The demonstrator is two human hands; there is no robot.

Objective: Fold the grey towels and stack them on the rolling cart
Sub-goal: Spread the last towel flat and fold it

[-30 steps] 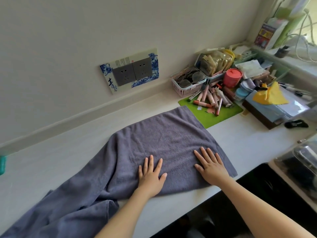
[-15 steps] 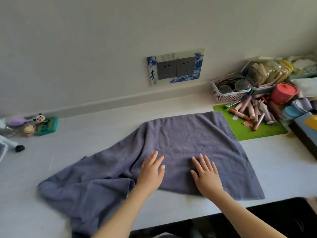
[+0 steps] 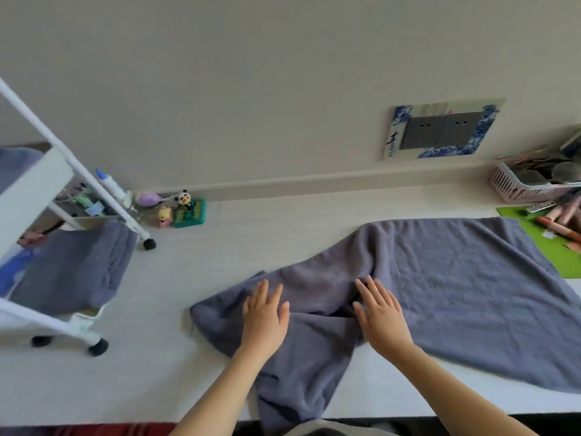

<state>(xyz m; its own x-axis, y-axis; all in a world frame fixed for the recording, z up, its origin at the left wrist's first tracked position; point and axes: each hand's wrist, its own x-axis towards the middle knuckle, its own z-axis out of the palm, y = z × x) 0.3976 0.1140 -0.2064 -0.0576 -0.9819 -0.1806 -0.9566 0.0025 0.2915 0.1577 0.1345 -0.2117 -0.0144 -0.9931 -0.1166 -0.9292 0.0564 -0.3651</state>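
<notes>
left hand, right hand: flat, fingers straight, on grey towel | white counter | beige wall

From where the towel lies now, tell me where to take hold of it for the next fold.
Pinch the grey towel at its bunched left end, coming from the left. That end is crumpled and partly hangs over the counter's front edge, while the right part lies flat. Both the left hand and right hand rest flat on it.

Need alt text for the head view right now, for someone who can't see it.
Both hands, left hand and right hand, lie flat on a rumpled grey towel spread over a white counter. At left, a white rolling cart holds a folded grey towel.
</notes>
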